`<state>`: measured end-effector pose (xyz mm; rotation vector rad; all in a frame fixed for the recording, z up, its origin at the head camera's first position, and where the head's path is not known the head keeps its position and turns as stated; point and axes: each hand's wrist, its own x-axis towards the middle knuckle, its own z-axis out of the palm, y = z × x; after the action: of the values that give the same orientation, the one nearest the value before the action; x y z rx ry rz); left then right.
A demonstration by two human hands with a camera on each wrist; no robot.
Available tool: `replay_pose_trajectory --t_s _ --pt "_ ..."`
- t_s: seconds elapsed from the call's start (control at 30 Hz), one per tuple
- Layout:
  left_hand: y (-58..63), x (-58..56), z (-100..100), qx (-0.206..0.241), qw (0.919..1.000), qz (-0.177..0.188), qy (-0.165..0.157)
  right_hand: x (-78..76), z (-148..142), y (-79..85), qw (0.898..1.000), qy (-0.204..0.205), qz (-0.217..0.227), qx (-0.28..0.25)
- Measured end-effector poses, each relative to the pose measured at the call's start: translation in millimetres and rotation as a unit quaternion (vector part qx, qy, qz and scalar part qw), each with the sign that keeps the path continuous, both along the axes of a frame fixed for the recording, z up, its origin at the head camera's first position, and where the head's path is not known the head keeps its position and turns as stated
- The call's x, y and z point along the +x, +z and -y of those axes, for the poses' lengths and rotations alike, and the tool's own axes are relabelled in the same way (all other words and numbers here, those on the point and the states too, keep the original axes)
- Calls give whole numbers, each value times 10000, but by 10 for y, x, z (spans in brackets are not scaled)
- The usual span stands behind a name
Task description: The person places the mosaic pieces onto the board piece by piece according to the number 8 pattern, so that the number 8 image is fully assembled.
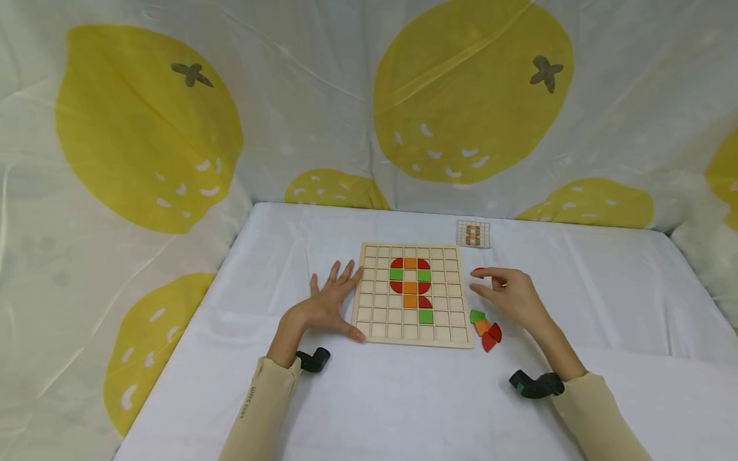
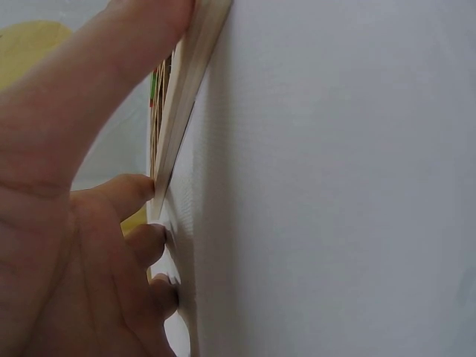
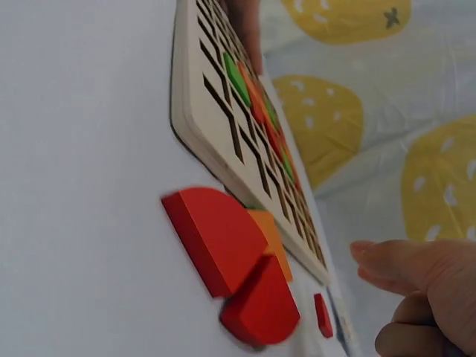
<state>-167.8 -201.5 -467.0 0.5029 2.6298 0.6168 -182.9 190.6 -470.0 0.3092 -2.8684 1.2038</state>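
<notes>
A wooden grid board (image 1: 375, 320) holds red rounded pieces (image 1: 423, 302), orange squares (image 1: 410, 301) and green squares (image 1: 425, 317). My left hand (image 1: 328, 306) spreads its fingers along the board's left side, with the thumb on the near left corner. Right of the board hovers my right hand (image 1: 513, 294), thumb and index finger apart with nothing between them, the other fingers bent. A loose red rounded piece (image 3: 323, 315) lies below those fingertips in the right wrist view; in the head view the index fingertip overlaps it.
Beside the board's right edge lie more loose pieces: a green one (image 1: 476, 316), an orange one (image 1: 482, 327) and two red rounded pieces (image 1: 489, 341). A small pattern card (image 1: 473, 234) lies behind the board's far right corner. Lemon-print cloth (image 1: 323, 96) hangs behind the white table (image 1: 403, 403).
</notes>
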Motion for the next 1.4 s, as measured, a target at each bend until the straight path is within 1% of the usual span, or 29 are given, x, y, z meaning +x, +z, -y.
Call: replay_pose_trajectory --t_s 0.17,0.27,0.37,0.53,0.7,0.77,0.93,1.07,1.23,1.4 --pt "2 -1 3 40 10000 25 -30 -40 -199 -11 9992 -307 22 241" --pt "4 2 1 68 10000 41 -23 -61 -247 -30 9987 -388 154 306" --pt "8 4 1 85 10000 49 -4 -78 -259 -53 9985 -420 239 263" --pt "13 1 6 99 9999 48 -4 -112 -261 -85 9984 -373 374 220" --pt "13 -2 5 108 9999 47 -17 -143 -243 -110 9959 -219 833 286" --pt "10 -2 3 106 9999 44 -16 -148 -231 -123 9951 -194 918 315" --pt "2 -4 6 86 10000 39 -12 -153 -208 -149 9959 -201 845 250" --pt "1 -4 7 69 10000 47 2 -158 -207 -166 9963 -96 830 188" --pt "4 -2 11 71 10000 44 5 -158 -208 -179 9977 -25 631 254" --pt "2 -2 8 72 10000 49 11 -136 -200 -177 9986 -11 504 187"
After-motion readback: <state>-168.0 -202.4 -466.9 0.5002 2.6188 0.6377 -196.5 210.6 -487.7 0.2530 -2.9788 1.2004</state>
